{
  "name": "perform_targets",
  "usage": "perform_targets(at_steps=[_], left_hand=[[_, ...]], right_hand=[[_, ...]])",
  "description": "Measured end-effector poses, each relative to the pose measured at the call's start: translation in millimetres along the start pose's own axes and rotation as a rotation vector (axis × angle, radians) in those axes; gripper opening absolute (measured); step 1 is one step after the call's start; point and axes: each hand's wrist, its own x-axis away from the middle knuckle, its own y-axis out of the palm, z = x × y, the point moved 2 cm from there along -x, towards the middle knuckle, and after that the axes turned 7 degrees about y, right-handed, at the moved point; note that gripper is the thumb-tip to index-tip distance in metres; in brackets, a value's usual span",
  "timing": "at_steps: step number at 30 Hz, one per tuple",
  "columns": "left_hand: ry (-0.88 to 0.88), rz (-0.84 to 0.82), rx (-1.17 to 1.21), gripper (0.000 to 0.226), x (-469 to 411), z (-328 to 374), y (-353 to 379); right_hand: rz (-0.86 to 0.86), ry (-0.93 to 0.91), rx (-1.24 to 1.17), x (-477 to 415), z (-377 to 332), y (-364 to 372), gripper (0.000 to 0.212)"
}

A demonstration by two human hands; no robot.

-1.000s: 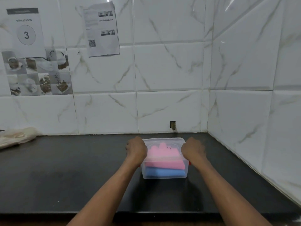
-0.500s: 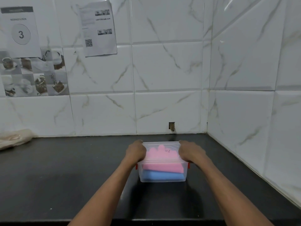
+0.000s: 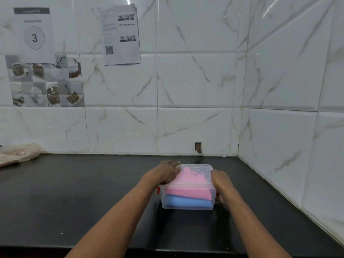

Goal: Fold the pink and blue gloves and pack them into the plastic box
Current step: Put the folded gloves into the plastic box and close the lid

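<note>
Both hands: left hand (image 3: 164,172) and right hand (image 3: 221,183) gripping plastic box (image 3: 188,205) sides
Change: left hand slid farther back along lid (image 3: 197,167)
Gloves: pink glove (image 3: 188,190) over blue glove (image 3: 187,202), between hands, basically packed

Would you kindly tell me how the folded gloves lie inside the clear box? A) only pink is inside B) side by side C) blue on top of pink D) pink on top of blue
D: through the plastic box wall, the pink glove lies above the blue glove.
</note>
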Motion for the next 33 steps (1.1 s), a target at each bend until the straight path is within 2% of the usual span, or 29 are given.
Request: perform_targets(at_steps=[4,7,9,11,12,16,20,33], left_hand=[[0.001,-0.003,0.002,0.052,2,2,-2],[0.018,-0.009,-0.021,0.052,4,4,-3],[0.029,-0.005,-0.035,0.052,4,4,-2],[0.038,-0.002,-0.046,0.052,3,4,-2],[0.042,-0.001,-0.048,0.052,3,4,-2],[0.062,0.004,-0.058,0.051,3,4,-4],[0.068,0.0,-0.077,0.051,4,5,-4],[0.032,-0.008,-0.036,0.051,8,9,-5]], right_hand=[[0.116,-0.058,0.083,2,-3,1,0.019],[0.25,-0.192,0.306,7,-12,-1,0.016],[0.292,-0.205,0.499,13,-20,1,0.011],[0.258,-0.155,0.63,14,-27,3,0.031],[0.231,-0.133,0.667,15,-30,3,0.035],[0.244,-0.145,0.779,13,-42,0,0.026],[0.367,-0.253,0.994,14,-41,8,0.035],[0.432,-0.304,1.153,11,-42,9,0.035]])
